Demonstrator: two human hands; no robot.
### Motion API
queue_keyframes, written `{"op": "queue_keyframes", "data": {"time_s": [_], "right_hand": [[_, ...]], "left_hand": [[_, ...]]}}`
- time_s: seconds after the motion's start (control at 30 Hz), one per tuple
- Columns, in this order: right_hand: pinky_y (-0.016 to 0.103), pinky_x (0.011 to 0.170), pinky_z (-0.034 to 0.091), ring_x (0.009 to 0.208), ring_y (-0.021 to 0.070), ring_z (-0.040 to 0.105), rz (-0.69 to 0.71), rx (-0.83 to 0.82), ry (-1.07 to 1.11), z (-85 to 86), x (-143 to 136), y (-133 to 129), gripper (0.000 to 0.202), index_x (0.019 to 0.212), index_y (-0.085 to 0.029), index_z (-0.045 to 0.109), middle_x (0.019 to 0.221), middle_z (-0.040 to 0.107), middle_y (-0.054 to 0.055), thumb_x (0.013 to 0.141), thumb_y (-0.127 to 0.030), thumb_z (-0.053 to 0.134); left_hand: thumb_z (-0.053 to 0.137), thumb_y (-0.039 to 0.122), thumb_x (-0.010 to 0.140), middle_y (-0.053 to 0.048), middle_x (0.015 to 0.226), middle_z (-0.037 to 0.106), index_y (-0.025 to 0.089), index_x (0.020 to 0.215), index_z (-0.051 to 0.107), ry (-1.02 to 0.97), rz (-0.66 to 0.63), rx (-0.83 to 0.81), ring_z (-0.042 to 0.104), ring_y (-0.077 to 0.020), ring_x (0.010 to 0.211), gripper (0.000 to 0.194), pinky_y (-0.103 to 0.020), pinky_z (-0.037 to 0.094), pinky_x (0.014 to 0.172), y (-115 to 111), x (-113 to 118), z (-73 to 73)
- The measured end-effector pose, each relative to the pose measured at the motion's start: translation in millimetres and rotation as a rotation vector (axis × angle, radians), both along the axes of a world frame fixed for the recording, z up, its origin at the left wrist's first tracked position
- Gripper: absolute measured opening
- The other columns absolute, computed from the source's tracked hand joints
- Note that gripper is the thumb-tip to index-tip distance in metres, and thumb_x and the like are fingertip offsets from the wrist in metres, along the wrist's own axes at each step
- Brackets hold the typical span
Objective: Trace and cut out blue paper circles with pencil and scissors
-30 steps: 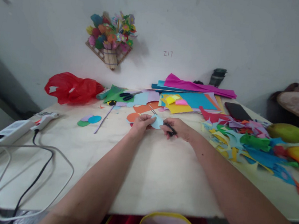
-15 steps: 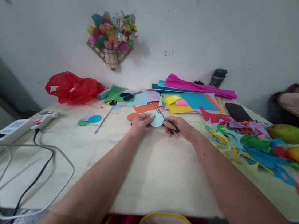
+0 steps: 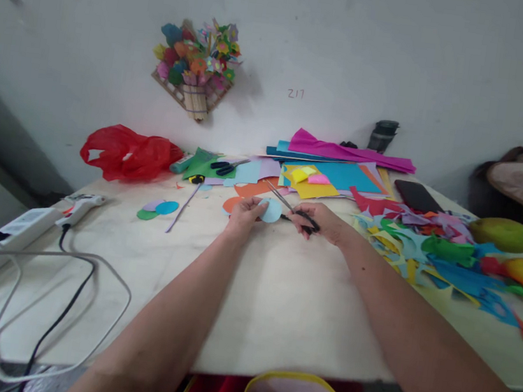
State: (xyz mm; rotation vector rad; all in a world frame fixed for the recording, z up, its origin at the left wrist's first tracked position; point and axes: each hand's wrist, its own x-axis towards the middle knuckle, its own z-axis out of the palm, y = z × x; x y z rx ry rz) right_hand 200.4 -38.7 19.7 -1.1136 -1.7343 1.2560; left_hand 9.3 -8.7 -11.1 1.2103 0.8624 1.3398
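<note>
A light blue paper circle is pinched between the thumb and fingers of my left hand. My right hand grips black-handled scissors, whose blades are apart and point up and left, close to the circle's right edge. Just left of my left hand lies an orange paper circle. Farther left, a blue circle overlaps a purple and a green one on the table. A thin purple strip lies beside them.
A red plastic bag, dark scissors and coloured sheets line the back. Paper scraps, a phone and mangoes are at the right. A power strip and cables occupy the left.
My right hand and the scissors have moved slightly right, away from my left hand. The light blue circle has shifted a little to the left.
</note>
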Motion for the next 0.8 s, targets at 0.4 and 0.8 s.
{"op": "queue_keyframes", "data": {"time_s": [0.4,0.8], "right_hand": [[0.020,0.038,0.037,0.039,0.0060,0.045,-0.015,-0.048,-0.111,0.3,5.9,0.4,0.023,0.079,-0.012,0.058,0.053,0.053,-0.002,0.071,-0.033,0.060],[0.020,0.041,0.038,0.043,0.0066,0.048,0.084,-0.050,-0.092,-4.3,7.8,2.7,0.026,0.086,-0.012,0.056,0.059,0.056,-0.001,0.070,-0.032,0.061]], "left_hand": [[0.073,0.035,0.059,-0.002,0.067,0.064,0.014,0.075,0.064,-0.009,-0.157,-0.001,0.058,-0.0124,0.059,0.028,-0.024,0.046,0.057,-1.7,-5.1,1.1],[0.072,0.035,0.062,-0.002,0.065,0.063,0.013,0.073,0.062,-0.025,-0.237,0.005,0.057,-0.0115,0.057,0.026,-0.024,0.044,0.057,-5.4,-4.1,3.0]]}}
